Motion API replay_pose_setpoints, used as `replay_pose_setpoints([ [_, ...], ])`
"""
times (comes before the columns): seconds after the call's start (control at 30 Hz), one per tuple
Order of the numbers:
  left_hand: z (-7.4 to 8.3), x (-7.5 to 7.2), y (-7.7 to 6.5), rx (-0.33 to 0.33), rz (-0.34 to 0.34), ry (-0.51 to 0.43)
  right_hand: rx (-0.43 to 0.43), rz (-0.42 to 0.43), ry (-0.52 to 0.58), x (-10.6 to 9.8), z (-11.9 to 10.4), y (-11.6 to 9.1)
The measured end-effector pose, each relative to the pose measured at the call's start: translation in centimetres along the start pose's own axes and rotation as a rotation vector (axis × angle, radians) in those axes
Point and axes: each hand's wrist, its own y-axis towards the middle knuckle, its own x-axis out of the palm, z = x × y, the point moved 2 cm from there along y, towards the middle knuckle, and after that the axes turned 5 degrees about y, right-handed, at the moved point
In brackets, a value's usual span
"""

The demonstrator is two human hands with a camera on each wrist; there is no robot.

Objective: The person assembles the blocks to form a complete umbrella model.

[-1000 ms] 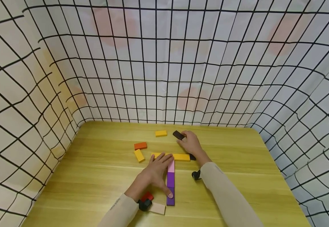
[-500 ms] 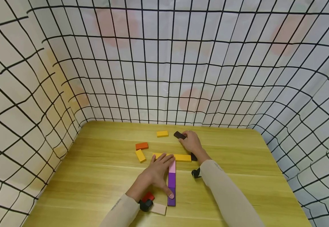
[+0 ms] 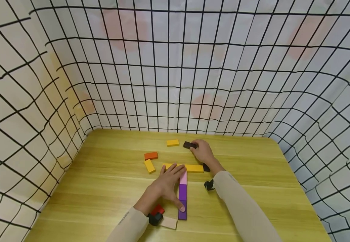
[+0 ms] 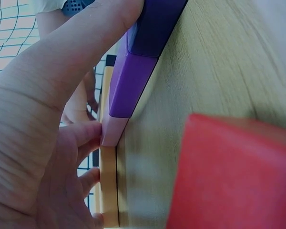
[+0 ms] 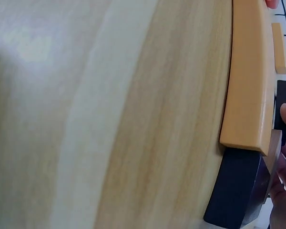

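In the head view, my left hand lies spread over a T-shaped row of blocks. Its fingertips touch the long yellow-orange block and the pink block, while the thumb presses the dark purple block. Between pink and dark purple sits a purple block. Beyond the row, my right hand pinches a black block by its right end. A second black block abuts the yellow-orange one's end in the right wrist view; my right wrist partly covers it in the head view.
A yellow block lies at the back. Left of the row are an orange block and another yellow block. A red block and a pale block lie near my left wrist. Black netting surrounds the table.
The black block in my right hand has turned from slanted to nearly level, its free end swinging slightly left and nearer. My left hand holds its place on the row.
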Motion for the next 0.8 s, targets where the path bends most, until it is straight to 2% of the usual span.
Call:
replay_pose_setpoints([
  [0.4,0.02,-0.03,0.06,0.004,0.004,-0.002,-0.048,-0.041,-0.025,-0.56,-0.23,-0.28],
  [0.8,0.09,0.01,0.13,0.001,-0.005,-0.005,-0.072,-0.038,-0.013,-0.64,0.0,-0.45],
])
